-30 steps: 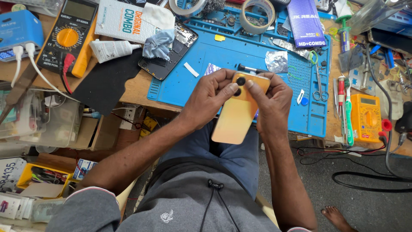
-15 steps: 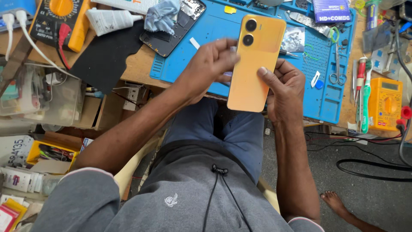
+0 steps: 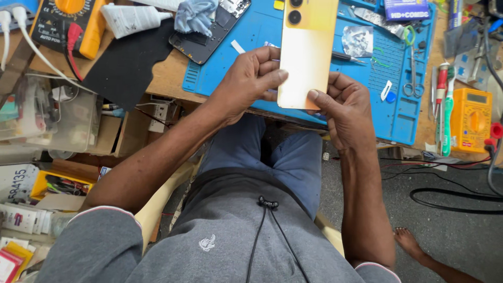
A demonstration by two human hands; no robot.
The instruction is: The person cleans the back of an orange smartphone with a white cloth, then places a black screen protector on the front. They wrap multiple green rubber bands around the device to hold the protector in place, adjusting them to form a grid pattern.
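Phone [image 3: 306,52] now raised higher between both hands.

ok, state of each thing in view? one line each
orange phone: back up, held above the mat
left hand: gripping phone's left edge
right hand: gripping phone's lower right edge
dark phone: lying opened on blue mat
scissors: closed, flat on mat

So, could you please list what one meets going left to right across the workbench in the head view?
Orange multimeter → white tube → blue-grey cloth → orange phone → scissors → yellow multimeter.
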